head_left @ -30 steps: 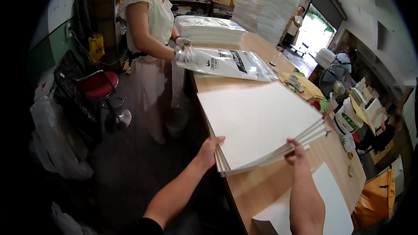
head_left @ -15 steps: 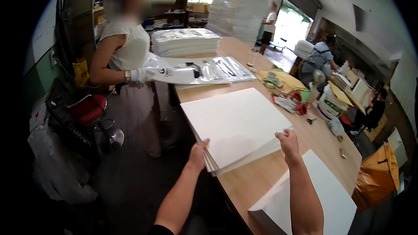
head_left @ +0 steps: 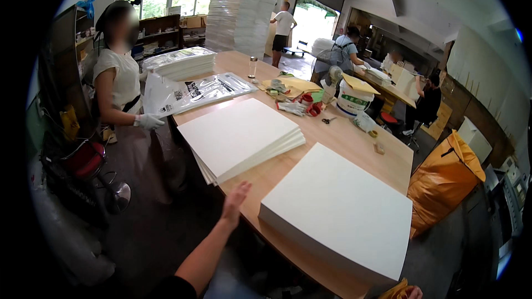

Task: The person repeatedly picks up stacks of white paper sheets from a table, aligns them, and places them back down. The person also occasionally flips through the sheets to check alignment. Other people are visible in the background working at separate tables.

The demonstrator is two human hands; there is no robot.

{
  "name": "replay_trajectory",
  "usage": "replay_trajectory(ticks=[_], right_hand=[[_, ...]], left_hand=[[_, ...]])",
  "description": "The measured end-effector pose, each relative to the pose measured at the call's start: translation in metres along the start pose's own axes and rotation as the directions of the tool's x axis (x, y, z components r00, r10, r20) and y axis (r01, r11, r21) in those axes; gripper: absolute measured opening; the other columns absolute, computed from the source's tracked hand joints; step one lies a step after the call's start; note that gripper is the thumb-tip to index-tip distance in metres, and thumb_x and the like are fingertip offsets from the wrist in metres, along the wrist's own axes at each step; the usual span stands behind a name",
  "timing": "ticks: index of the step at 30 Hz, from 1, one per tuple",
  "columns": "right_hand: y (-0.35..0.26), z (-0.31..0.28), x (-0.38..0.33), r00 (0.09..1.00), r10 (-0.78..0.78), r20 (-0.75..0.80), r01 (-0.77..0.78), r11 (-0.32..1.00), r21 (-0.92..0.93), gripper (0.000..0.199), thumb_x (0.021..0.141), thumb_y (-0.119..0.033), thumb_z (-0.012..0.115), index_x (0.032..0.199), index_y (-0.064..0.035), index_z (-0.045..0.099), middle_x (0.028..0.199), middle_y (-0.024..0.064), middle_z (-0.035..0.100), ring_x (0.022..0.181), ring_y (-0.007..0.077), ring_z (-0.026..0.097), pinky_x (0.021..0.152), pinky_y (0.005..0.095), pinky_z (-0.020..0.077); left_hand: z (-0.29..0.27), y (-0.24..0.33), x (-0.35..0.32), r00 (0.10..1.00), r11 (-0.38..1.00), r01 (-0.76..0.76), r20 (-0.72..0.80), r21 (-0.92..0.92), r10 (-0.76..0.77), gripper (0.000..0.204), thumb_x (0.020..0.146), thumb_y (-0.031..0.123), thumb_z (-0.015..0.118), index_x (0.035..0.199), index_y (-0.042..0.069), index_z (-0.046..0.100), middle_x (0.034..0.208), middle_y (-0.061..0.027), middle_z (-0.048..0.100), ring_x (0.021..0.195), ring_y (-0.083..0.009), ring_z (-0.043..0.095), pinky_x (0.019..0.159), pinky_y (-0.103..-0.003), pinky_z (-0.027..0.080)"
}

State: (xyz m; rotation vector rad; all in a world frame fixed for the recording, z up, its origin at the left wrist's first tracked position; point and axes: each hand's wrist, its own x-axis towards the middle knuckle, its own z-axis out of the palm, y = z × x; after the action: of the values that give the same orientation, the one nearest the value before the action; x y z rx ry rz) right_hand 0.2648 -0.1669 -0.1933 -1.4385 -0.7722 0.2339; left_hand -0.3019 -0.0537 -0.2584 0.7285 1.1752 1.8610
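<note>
My left hand hovers open, fingers together and raised, just off the near edge of the long wooden table. It holds nothing. Just beyond it lies a fanned stack of large white sheets, slightly overhanging the table edge. To its right lies a thicker, squared stack of white sheets. Only a sliver of what looks like my right hand shows at the bottom edge, beside the thick stack's near corner.
A person in white gloves stands left of the table holding a clear plastic bag. Wrapped sheet bundles, a bottle, scissors, tape and a bucket sit farther along. A red stool and an orange sack flank the table.
Both my hands have let go of the fanned sheet stack, which now rests on the table. My left hand has pulled back off the edge. The view has swung right.
</note>
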Motion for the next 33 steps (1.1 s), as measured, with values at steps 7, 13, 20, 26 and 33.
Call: replay_trajectory(ticks=[7,13,20,26,33], right_hand=[[0.027,0.045,-0.009,0.877,0.416,0.242,-0.477,0.818,0.322,0.05,0.103,-0.045,0.049,0.125,-0.0016,0.059,0.118,0.0101,0.064,0.102,0.0246,0.059,0.088,0.0385,0.0466],[0.038,0.059,-0.018,0.904,0.294,0.312,-0.375,0.894,0.246,0.053,0.105,-0.044,0.044,0.13,0.0009,0.057,0.123,0.0132,0.062,0.109,0.0269,0.059,0.094,0.0413,0.046],[0.052,0.081,-0.035,0.939,0.245,0.241,-0.319,0.882,0.346,0.064,0.104,-0.048,0.036,0.143,0.0013,0.044,0.144,0.0179,0.047,0.13,0.0269,0.044,0.107,0.0408,0.0364],[0.033,0.082,-0.032,0.964,0.168,0.208,-0.217,0.945,0.243,0.057,0.104,-0.042,0.035,0.139,0.0019,0.047,0.133,0.0162,0.054,0.12,0.0271,0.051,0.103,0.0401,0.0396],[0.043,0.1,-0.033,0.994,0.091,0.059,-0.099,0.98,0.17,0.054,0.105,-0.037,0.025,0.129,0.004,0.05,0.125,0.0167,0.054,0.116,0.0258,0.051,0.099,0.0377,0.0398]], left_hand=[[0.073,-0.018,-0.011,0.999,0.996,-0.041,-0.01,0.076,0.042,0.043,0.1,0.023,0.055,0.135,-0.001,0.058,0.125,-0.0097,0.064,0.116,-0.0163,0.057,0.102,-0.028,0.041],[0.068,-0.009,-0.013,0.995,0.99,-0.1,0.029,0.097,0.098,0.045,0.099,0.02,0.052,0.138,-0.002,0.055,0.134,-0.0122,0.059,0.124,-0.0201,0.053,0.108,-0.03,0.038],[0.087,0.002,-0.02,0.997,0.997,-0.067,-0.037,-0.039,0.066,0.048,0.104,0.035,0.046,0.134,0.0,0.061,0.133,-0.0141,0.06,0.122,-0.022,0.055,0.107,-0.031,0.039],[0.086,-0.027,-0.006,0.93,0.977,-0.194,-0.3,0.085,0.211,0.047,0.106,0.036,0.046,0.116,-0.001,0.073,0.113,-0.0073,0.07,0.103,-0.0141,0.061,0.097,-0.025,0.043],[0.085,-0.028,-0.006,0.912,0.954,-0.274,-0.283,0.121,0.298,0.05,0.107,0.034,0.041,0.114,-0.004,0.072,0.109,-0.01,0.071,0.101,-0.0152,0.062,0.097,-0.025,0.044]])
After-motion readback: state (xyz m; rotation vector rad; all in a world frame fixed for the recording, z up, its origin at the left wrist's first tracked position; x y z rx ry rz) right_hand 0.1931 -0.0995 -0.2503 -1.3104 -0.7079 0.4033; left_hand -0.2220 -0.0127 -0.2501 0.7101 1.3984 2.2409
